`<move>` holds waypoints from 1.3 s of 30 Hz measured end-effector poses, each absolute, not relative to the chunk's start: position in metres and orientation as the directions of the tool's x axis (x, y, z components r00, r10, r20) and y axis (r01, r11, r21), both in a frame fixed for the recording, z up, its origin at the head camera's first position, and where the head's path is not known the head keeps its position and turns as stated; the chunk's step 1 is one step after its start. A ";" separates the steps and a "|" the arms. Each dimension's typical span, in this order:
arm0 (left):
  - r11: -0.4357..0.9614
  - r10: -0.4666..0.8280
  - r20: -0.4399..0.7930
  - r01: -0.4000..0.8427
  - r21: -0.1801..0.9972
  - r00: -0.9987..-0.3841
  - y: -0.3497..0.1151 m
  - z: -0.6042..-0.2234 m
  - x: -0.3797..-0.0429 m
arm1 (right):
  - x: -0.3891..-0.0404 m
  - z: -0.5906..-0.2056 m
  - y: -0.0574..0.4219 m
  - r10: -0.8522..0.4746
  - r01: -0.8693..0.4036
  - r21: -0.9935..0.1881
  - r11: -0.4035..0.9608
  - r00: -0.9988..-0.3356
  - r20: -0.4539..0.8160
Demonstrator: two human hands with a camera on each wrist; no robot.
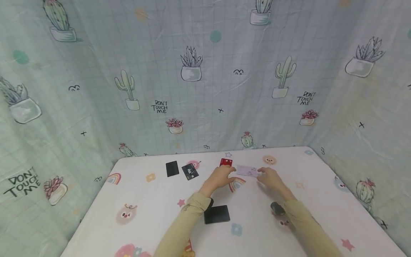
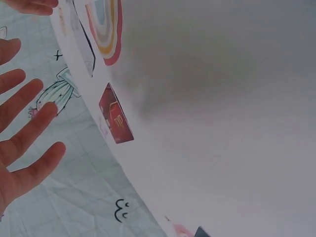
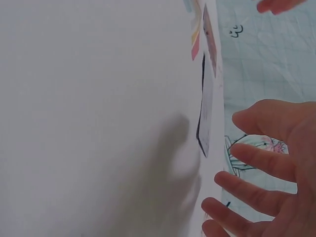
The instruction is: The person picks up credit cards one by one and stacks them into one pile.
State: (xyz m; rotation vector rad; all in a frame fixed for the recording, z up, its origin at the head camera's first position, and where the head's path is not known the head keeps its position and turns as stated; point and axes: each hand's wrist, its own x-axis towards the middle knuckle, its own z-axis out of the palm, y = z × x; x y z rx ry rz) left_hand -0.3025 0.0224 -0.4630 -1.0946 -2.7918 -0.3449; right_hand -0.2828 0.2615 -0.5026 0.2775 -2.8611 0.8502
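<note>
A pale lilac, flat rectangular piece with a faint print [image 1: 246,170] lies toward the table's back edge, between both hands. My left hand [image 1: 221,176] hovers at its left end, fingers apart in the left wrist view and nothing in them. A red card [image 1: 226,162] lies just beyond that hand, partly overlapped by it in the head view. At the right end of the lilac piece is my right hand [image 1: 270,177], its fingers spread and holding nothing in the right wrist view. Dark edging shows along the lilac piece [image 3: 206,108] there.
A black card with light print [image 1: 190,171] and a plain black rectangle [image 1: 172,169] lie at the back left. Nearer, a black wallet-like rectangle [image 1: 217,214] rests beside the left forearm. A patterned curtain [image 1: 218,89] hangs behind the white printed table [image 1: 154,200].
</note>
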 end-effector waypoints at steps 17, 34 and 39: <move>0.746 0.666 0.160 0.650 -0.149 -0.728 0.059 -0.487 -0.333 | -0.299 -0.503 0.254 -0.161 -0.201 -0.305 0.931 -0.975 0.152; 0.807 0.569 -0.028 0.565 -0.172 -0.822 0.062 -0.504 -0.343 | -0.304 -0.512 0.257 -0.195 -0.214 -0.203 0.956 -0.975 0.108; 0.805 0.582 -0.020 0.579 -0.130 -0.813 0.062 -0.526 -0.360 | -0.303 -0.513 0.254 -0.236 -0.254 -0.157 0.954 -0.964 0.122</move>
